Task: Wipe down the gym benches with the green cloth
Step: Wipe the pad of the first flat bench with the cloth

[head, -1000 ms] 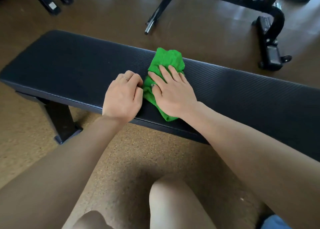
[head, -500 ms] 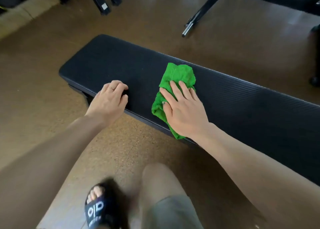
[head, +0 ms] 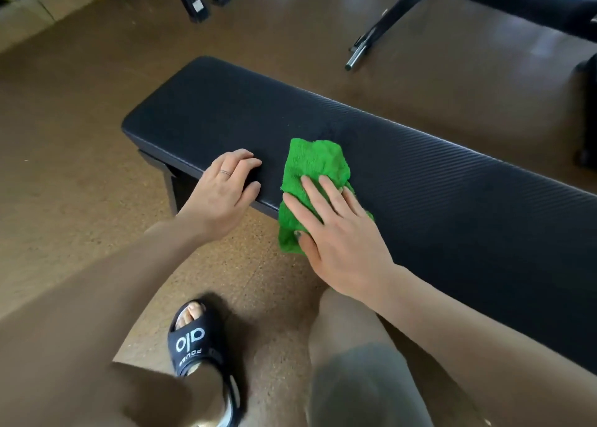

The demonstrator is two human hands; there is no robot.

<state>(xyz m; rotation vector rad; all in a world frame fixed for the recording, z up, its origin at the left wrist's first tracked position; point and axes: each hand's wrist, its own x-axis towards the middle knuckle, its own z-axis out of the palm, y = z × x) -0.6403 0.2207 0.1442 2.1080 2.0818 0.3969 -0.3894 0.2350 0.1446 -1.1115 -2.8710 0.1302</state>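
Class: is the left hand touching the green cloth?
Apart. The head view shows bare black bench between the left hand and the green cloth.

Soft daylight, floor glare, blurred edges

Gym: padded bench (head: pixel 452 181), equipment frames (head: pixel 387 23).

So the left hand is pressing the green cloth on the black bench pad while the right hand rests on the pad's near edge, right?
Hands are swapped. In the head view the right hand presses the green cloth on the black bench pad; the left hand rests on its near edge.
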